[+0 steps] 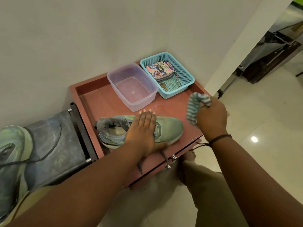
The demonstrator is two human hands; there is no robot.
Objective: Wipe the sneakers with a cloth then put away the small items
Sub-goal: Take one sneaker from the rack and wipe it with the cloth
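- Green mesh sneakers, two: one sneaker (165,130) lies on its side on the red-brown cabinet top (101,102); a second sneaker (11,154) sits at far left, off the cabinet.
- One striped, crumpled cloth (194,108), soft and bunched.
- Left hand (142,130) lies flat on the sneaker's laces, fingers straight and together.
- Right hand (211,115) grips the cloth just beside the toe.
- One translucent plastic tub (132,86), rounded corners.
- One blue perforated basket (183,74) holding one floral pouch (161,69) and keys (163,86).
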